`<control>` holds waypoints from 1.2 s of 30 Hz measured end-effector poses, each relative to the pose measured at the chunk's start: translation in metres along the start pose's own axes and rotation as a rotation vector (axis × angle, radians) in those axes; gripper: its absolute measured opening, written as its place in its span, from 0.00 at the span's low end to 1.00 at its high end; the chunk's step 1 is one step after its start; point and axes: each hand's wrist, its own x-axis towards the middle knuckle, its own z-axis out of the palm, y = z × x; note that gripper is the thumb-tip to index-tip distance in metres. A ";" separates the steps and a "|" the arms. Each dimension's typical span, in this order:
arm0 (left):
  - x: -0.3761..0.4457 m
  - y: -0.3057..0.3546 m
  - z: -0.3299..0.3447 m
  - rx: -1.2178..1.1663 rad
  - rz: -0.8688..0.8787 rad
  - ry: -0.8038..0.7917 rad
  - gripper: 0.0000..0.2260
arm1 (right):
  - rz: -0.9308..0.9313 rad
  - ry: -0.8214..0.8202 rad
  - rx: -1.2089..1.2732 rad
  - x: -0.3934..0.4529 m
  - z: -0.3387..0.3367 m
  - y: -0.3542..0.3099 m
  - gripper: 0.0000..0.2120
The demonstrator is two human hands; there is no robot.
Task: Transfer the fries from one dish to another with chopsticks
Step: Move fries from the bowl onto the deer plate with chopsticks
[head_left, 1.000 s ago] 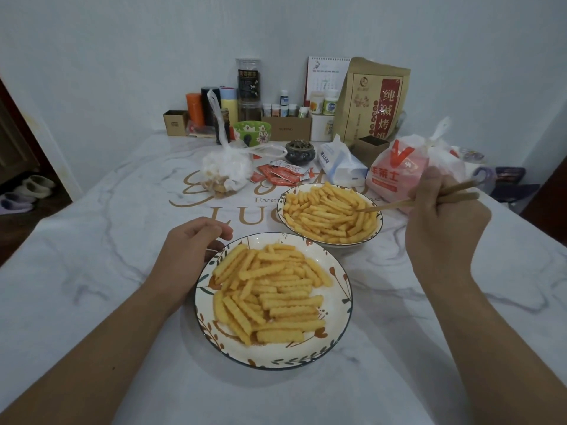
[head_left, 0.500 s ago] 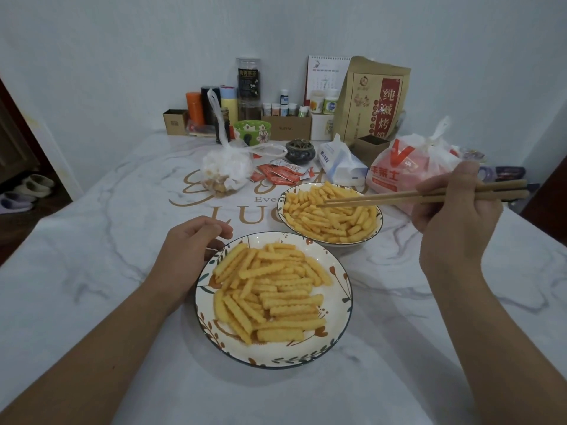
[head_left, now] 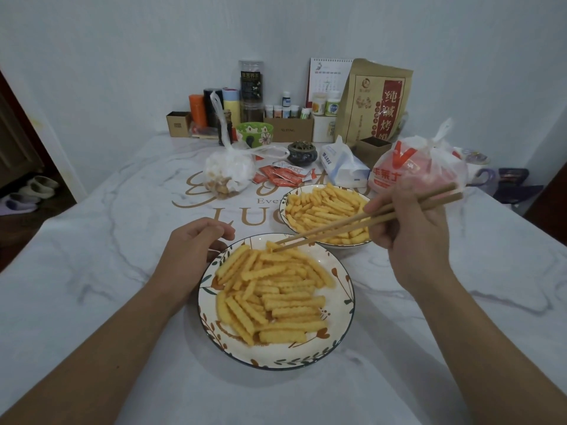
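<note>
Nearest the front edge of the white marble-patterned bench (head_left: 92, 286) sits the round white plate with a leaf-and-flower rim (head_left: 343, 326), heaped with crinkle-cut yellow fries (head_left: 270, 292). The left hand (head_left: 196, 253) rests at the plate's far-left rim, fingers loosely curled and apparently holding nothing; whether they touch the rim I cannot tell. The right hand (head_left: 411, 228) is clamped on a pair of long wooden chopsticks (head_left: 362, 220), whose tips come down on a fry at the far edge of the pile.

To my eye the step is the pick-up. It would go best with one single fry pinched near its middle, the tips closed evenly, then lifted straight up before it is carried over. These fries look rigid and ridged, so a light squeeze should do; too hard and the fry may snap or flip. A steadying touch on the plate would help.

Just beyond, toward the right, the second white dish (head_left: 287, 214) also holds many fries, so which dish gives and which receives is unclear. Its near-right rim is hidden behind the right hand. Whether the tips actually grip the fry is too small to judge.
</note>
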 end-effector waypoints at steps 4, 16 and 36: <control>0.000 0.000 0.000 -0.002 -0.004 0.001 0.14 | 0.000 0.056 -0.012 0.002 -0.003 -0.004 0.24; -0.001 -0.001 -0.001 0.036 0.017 -0.020 0.13 | -0.068 0.362 -0.416 0.012 -0.018 0.009 0.19; -0.001 0.001 0.001 0.032 0.017 -0.012 0.15 | -0.073 0.441 -0.370 0.016 -0.026 0.009 0.24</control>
